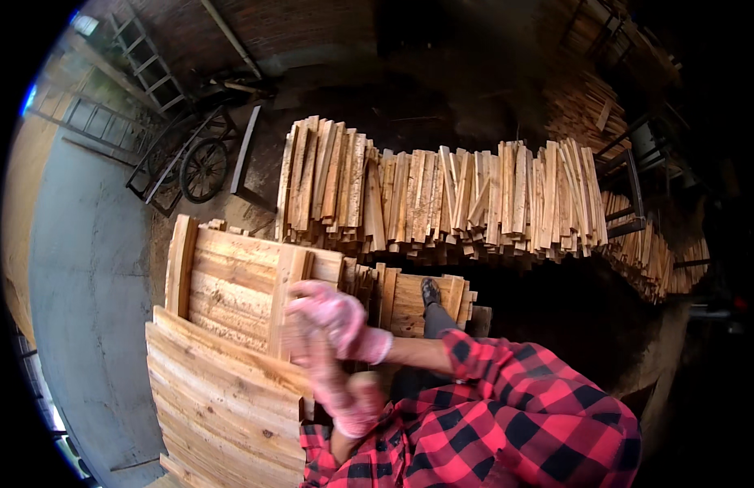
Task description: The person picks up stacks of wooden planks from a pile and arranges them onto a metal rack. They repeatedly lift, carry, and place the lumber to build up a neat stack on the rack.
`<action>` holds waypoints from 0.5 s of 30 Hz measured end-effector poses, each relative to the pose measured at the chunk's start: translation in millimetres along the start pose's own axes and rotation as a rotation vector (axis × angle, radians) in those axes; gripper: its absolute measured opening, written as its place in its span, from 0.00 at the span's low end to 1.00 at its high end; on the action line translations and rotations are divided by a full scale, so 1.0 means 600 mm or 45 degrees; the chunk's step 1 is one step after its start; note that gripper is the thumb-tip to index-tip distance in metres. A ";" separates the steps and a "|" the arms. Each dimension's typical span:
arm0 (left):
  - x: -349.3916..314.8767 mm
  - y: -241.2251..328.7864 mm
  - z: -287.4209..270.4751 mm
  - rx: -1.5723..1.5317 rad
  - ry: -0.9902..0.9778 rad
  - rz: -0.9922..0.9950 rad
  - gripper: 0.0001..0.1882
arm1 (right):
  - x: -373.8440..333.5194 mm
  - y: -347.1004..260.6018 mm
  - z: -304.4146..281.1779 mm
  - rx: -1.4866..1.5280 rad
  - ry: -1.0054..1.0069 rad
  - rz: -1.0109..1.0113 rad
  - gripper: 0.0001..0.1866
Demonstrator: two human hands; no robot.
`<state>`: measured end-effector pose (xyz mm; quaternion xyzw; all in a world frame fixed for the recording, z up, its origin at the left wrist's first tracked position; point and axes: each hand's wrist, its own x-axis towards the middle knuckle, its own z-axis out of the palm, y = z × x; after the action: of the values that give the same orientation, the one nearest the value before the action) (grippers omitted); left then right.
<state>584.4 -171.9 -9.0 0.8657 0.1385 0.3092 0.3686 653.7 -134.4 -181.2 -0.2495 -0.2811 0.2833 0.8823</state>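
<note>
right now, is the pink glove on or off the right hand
On: the pink glove covers the right hand, though motion blurs it, and its cuff meets the bare forearm.

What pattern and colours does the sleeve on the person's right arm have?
The right sleeve is checked in red and black, visible in the head view.

dim right, motion-blurred centre, fisheye-bent edges

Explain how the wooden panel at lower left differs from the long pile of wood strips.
The panel shows boards side by side in a flat face; the pile has loose strips, unevenly angled. The panel's boards run mostly crosswise; the pile's strips point mostly away. Both are pale wood.
</note>
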 end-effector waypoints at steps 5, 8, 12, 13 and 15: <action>-0.076 -0.085 0.252 -0.202 -0.434 -0.096 0.31 | -0.071 -0.211 -0.273 -1.799 0.628 0.321 0.15; -0.104 -0.167 0.396 0.121 -0.773 -0.451 0.30 | -0.168 -0.251 -0.415 -1.778 0.911 0.988 0.21; -0.179 -0.365 0.552 -0.093 -1.187 -0.946 0.24 | -0.284 -0.265 -0.536 -1.486 1.252 1.467 0.24; -0.198 -0.415 0.591 -0.392 -1.204 -1.316 0.23 | -0.333 -0.244 -0.588 -1.454 1.316 1.442 0.24; -0.142 -0.435 0.627 -0.273 -1.389 -1.141 0.23 | -0.337 -0.253 -0.626 -1.271 1.349 1.508 0.23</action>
<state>755.3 -239.6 -436.7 0.7159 0.2455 -0.3372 0.5599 809.8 -478.0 -431.2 -0.7981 0.2410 0.3824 0.3983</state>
